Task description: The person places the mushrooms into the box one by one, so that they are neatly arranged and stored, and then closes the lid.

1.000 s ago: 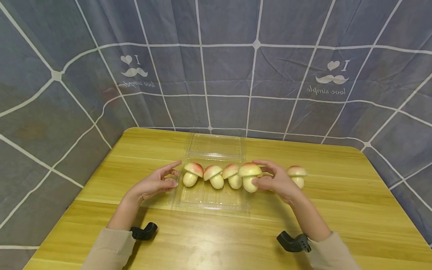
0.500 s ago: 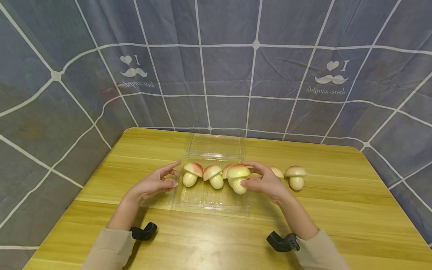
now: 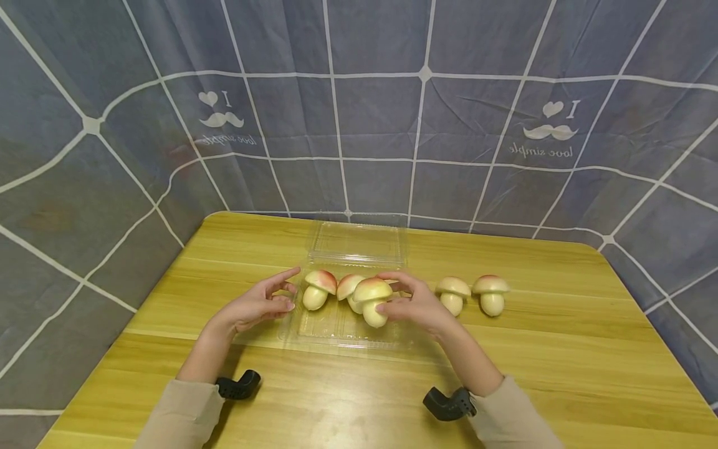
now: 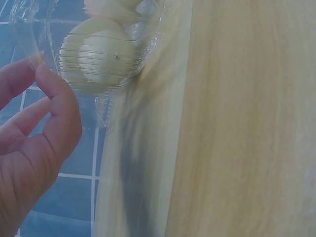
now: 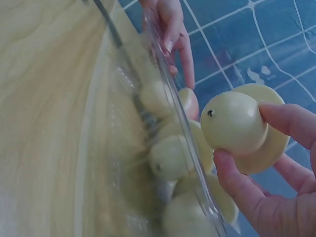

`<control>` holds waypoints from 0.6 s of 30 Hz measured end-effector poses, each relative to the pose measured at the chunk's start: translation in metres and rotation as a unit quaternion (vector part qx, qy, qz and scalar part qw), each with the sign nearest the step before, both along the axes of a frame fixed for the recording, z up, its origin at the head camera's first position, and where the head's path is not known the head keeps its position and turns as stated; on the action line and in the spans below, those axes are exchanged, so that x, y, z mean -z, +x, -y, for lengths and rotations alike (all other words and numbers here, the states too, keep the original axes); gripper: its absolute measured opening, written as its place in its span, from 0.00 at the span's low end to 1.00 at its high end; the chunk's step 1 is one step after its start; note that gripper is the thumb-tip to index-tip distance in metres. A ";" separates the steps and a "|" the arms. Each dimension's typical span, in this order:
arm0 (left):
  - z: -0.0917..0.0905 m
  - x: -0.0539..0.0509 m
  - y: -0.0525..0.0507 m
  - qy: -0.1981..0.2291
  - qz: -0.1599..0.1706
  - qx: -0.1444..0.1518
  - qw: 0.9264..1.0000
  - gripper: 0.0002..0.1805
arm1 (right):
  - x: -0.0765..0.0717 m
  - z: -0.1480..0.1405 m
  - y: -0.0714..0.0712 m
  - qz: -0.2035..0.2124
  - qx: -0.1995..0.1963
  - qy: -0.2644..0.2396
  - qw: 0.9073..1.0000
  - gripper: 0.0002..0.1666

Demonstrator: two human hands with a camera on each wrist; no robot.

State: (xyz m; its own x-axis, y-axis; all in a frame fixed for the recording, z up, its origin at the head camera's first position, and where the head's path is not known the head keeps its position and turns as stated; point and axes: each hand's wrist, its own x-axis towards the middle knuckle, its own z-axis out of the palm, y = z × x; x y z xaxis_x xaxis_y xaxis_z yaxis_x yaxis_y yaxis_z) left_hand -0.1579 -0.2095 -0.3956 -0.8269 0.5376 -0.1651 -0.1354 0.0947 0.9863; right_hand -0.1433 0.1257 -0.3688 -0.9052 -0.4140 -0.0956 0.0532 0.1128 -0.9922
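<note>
My right hand (image 3: pixel 412 305) pinches the stem of a toy mushroom (image 3: pixel 373 292) with a yellow-red cap and pale stem. It holds this mushroom above the open clear plastic clamshell box (image 3: pixel 331 333). Inside the box, a mushroom (image 3: pixel 320 280) lies at the left and another (image 3: pixel 348 285) is partly covered by the held one. The right wrist view also shows a third mushroom (image 5: pixel 187 217) in the box, behind its clear wall; the head view hides it. At the box's left edge, my left hand (image 3: pixel 258 304) holds the rim between thumb and fingers.
Two more mushrooms stand on the wooden table (image 3: pixel 550 324) to the right, one (image 3: pixel 452 293) beside the other (image 3: pixel 491 293). The box's clear lid (image 3: pixel 358 242) lies folded back towards the grey-blue checked curtain (image 3: pixel 381 112). Black wrist mounts (image 3: pixel 240 385) sit on both forearms.
My right hand has carried its mushroom leftwards across the box, covering the third mushroom there and uncovering one on the table. The left hand has stayed at the box's edge.
</note>
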 end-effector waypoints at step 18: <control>0.000 -0.003 0.001 0.010 0.008 -0.002 1.000 0.43 | 0.005 0.037 0.004 0.031 0.008 -0.028 0.999 0.35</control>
State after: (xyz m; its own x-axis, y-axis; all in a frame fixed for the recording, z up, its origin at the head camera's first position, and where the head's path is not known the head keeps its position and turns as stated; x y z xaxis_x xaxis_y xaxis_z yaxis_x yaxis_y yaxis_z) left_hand -0.1572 -0.2092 -0.3930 -0.8267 0.5370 -0.1682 -0.1523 0.0742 0.9855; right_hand -0.1395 0.0888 -0.3743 -0.9050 -0.4052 -0.1292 0.1169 0.0551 -0.9916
